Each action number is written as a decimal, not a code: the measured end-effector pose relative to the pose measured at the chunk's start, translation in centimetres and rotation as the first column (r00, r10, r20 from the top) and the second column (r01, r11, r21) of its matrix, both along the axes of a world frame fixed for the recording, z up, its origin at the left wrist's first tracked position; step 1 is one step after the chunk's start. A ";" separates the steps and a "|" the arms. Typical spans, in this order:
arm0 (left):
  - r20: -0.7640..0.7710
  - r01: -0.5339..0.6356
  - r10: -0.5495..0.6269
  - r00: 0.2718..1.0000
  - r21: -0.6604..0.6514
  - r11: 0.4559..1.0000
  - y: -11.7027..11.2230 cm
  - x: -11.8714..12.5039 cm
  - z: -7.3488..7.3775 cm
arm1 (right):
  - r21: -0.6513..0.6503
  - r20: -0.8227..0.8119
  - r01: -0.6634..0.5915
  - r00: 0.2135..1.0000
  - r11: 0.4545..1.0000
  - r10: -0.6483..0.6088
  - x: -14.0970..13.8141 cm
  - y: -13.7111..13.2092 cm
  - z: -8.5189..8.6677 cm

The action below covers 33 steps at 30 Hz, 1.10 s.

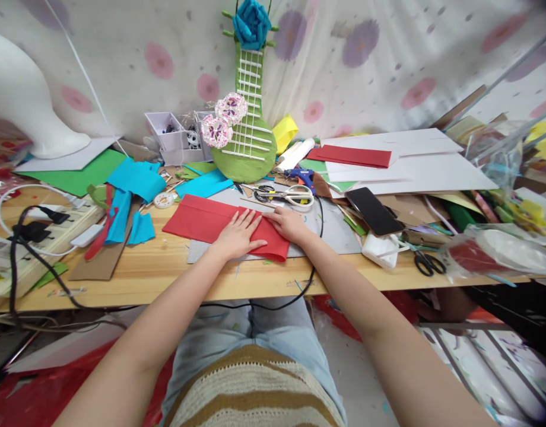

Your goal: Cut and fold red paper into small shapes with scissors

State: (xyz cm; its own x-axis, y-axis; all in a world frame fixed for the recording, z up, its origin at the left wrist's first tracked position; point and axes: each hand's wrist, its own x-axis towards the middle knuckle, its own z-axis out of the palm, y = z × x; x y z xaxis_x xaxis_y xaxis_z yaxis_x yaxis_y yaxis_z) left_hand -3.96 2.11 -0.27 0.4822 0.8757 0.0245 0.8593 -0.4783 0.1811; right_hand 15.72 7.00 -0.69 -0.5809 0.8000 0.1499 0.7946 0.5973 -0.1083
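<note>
A folded red paper sheet (197,219) lies on a grey mat (339,231) on the wooden table (166,279). My left hand (238,235) lies flat on the sheet's right part, fingers spread and stretched out. My right hand (288,224) rests on the sheet's right end, fingers bent down and pressing the paper near a fold. Neither hand holds anything. White-handled scissors (291,194) lie just beyond the hands.
A green paper guitar (248,142) stands against the curtain behind. Blue paper pieces (137,181), a power strip (45,228) with cables, a black phone (374,212), black scissors (427,263), a glue gun (302,175) and white sheets (415,169) crowd the table.
</note>
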 end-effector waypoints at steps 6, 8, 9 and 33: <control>-0.005 -0.004 0.004 1.000 -0.007 1.000 -0.2 0.1 0.2 | 0.015 -0.011 0.010 1.000 1.000 -0.010 0.1 0.0 -0.2; -0.006 -0.005 0.005 1.000 -0.002 1.000 -0.2 0.0 0.1 | 0.026 -0.025 0.001 1.000 1.000 -0.001 0.3 0.0 -0.2; -0.005 -0.004 0.004 1.000 -0.001 1.000 -0.2 0.0 0.1 | 0.035 -0.034 -0.006 0.999 0.999 0.007 0.4 0.0 -0.2; -0.031 0.000 -0.002 1.000 -0.072 0.997 -0.2 -0.1 0.4 | 0.093 -0.031 -0.080 0.996 0.992 0.084 0.9 -0.7 0.1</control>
